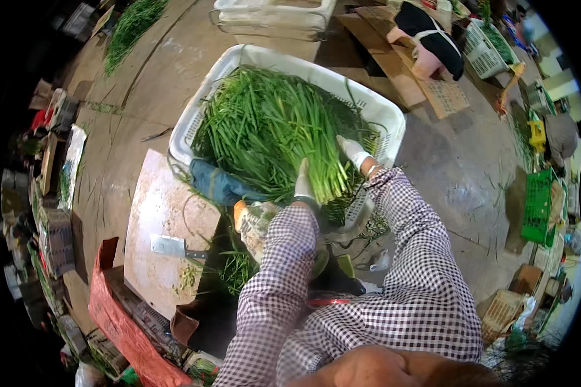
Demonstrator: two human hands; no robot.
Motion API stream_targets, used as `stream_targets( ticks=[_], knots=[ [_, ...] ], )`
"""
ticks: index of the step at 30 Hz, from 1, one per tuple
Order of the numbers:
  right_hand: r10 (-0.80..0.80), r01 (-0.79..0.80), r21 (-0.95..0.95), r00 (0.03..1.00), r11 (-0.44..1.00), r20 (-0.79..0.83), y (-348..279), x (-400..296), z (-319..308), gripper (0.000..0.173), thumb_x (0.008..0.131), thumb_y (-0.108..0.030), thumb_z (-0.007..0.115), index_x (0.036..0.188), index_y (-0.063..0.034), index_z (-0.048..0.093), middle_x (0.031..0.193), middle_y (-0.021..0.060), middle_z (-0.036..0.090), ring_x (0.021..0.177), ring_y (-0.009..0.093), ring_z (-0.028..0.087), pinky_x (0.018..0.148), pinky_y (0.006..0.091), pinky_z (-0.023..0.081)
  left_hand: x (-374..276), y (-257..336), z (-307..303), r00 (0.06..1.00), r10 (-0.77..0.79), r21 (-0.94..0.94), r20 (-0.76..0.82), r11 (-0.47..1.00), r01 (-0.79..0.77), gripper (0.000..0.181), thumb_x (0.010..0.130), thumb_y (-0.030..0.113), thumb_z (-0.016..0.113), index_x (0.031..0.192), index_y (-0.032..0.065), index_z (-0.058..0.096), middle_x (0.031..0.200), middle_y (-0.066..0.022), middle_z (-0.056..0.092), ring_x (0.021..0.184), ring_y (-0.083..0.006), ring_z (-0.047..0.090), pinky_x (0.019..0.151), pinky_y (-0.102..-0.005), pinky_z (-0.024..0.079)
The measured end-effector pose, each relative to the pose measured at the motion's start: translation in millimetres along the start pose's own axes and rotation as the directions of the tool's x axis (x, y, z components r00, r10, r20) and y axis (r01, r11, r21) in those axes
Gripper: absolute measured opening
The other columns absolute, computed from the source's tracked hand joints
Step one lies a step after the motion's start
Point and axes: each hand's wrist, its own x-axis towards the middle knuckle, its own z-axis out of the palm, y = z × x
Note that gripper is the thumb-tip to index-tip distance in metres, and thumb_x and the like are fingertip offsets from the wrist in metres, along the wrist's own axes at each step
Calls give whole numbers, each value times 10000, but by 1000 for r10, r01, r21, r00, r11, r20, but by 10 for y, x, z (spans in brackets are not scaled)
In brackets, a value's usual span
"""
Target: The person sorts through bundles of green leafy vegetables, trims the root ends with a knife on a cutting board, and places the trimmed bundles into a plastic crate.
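Observation:
A white plastic crate (392, 116) stands before me, heaped with long green leafy stalks (271, 130), perhaps garlic chives. My left hand (303, 181), in a pale glove, lies against the left side of a bunch near its pale cut ends (336, 186). On the opposite side is my right hand (352, 151), gloved in white, beside the same stalks. The fingers are partly hidden, so their grip is unclear. A dark blue cloth (218, 183) drapes over the crate's near left corner.
Left of the crate, a cleaver (172, 245) lies on a pale board (150, 203). White tubs (273, 22) are stacked beyond the crate. Flattened cardboard (438, 99) lies far right, and a green crate (537, 208) stands at right. More greens (133, 29) lie on the floor.

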Motion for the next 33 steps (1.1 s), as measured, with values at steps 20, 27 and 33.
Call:
stream_targets(
  ticks=[20, 27, 33],
  knots=[
    [-174, -363, 904, 898, 226, 404, -830, -1815, -569, 560, 928, -433, 550, 1306, -27, 476, 1195, 143, 600, 999, 255, 623, 853, 380, 549, -350, -413, 352, 967, 46, 553, 251, 813, -183, 615, 848, 274, 710, 1326, 27, 412, 1217, -105, 567, 1075, -207, 561, 927, -339, 465],
    [-123, -281, 945, 945, 169, 303, -470, -2208, -477, 643, 912, -498, 535, 1333, -20, 449, 1218, 163, 584, 1026, 278, 615, 870, 405, 543, -761, -597, 620, 967, -41, 557, 253, 823, -111, 663, 810, 120, 724, 1360, 50, 361, 1266, -87, 533, 1141, -210, 521, 992, -347, 424],
    [-164, -122, 987, 977, 101, 137, -433, -2531, -293, 466, 966, -361, 505, 1283, -20, 487, 1213, 122, 596, 1006, 239, 630, 879, 372, 540, -1296, -596, 641, 885, 185, 595, 428, 679, -430, 834, 708, 177, 830, 1354, 9, 331, 1230, -101, 538, 1132, -195, 517, 997, -336, 410]
  ],
)
